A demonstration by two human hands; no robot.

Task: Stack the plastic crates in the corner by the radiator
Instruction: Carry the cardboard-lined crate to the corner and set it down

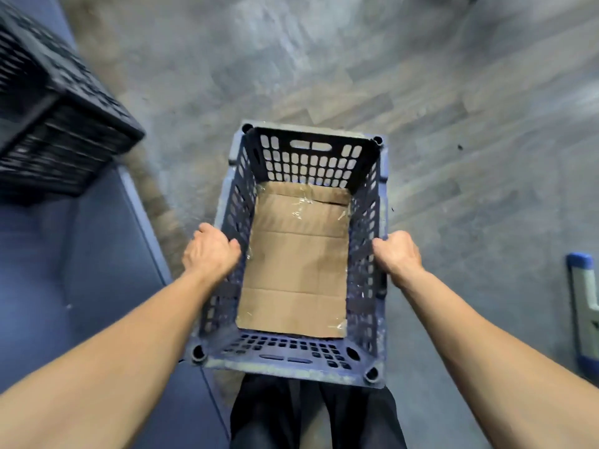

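Note:
I hold a blue perforated plastic crate (pixel 311 157) in front of my legs, above the floor. A sheet of brown cardboard (pixel 295 264) taped with clear film lines its bottom. My left hand (pixel 210 249) grips the crate's left long rim, and my right hand (pixel 397 254) grips the right long rim. A second, black slatted crate (pixel 55 124) rests at the upper left on dark blue upholstery. No radiator is in view.
A dark blue sofa or cushioned seat (pixel 81 270) fills the left side. Grey wood-look floor (pixel 421 76) spreads ahead and to the right. A blue and pale object (pixel 583 306) lies at the right edge. My dark trousers (pixel 317 416) show below the crate.

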